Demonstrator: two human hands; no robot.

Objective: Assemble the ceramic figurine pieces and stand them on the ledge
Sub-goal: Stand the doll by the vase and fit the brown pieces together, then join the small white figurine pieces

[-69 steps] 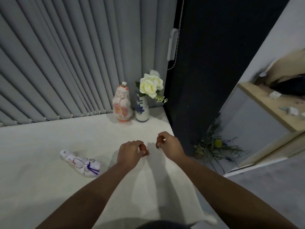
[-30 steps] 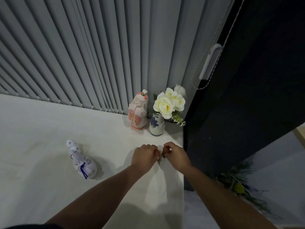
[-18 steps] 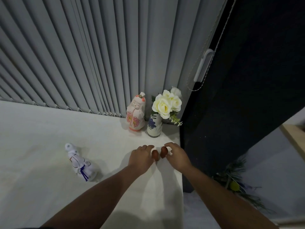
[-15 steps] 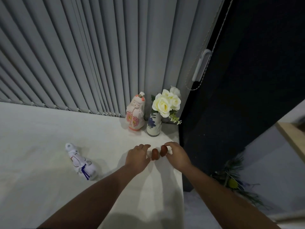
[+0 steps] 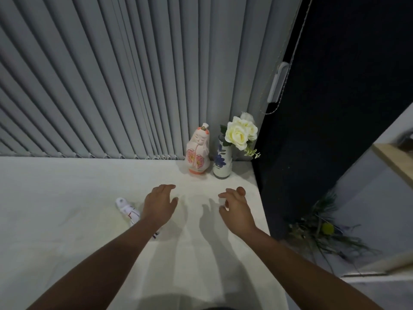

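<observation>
A pink-and-white ceramic figurine stands upright at the back of the white ledge, against the blinds. A white figurine with blue and red markings lies on its side on the ledge, partly hidden behind my left wrist. My left hand hovers just right of it, fingers spread and holding nothing. My right hand is near the ledge's right edge, with a small brown rounded piece held at its fingertips. The two hands are well apart.
A blue-patterned vase with white roses stands right beside the pink figurine. Grey vertical blinds back the ledge. The ledge ends at the right, with a dark wall and a plant below.
My hands were together with a brown piece at each hand's fingertips; they have now moved apart. My left hand has opened and shifted toward the lying white figurine. The view has tilted.
</observation>
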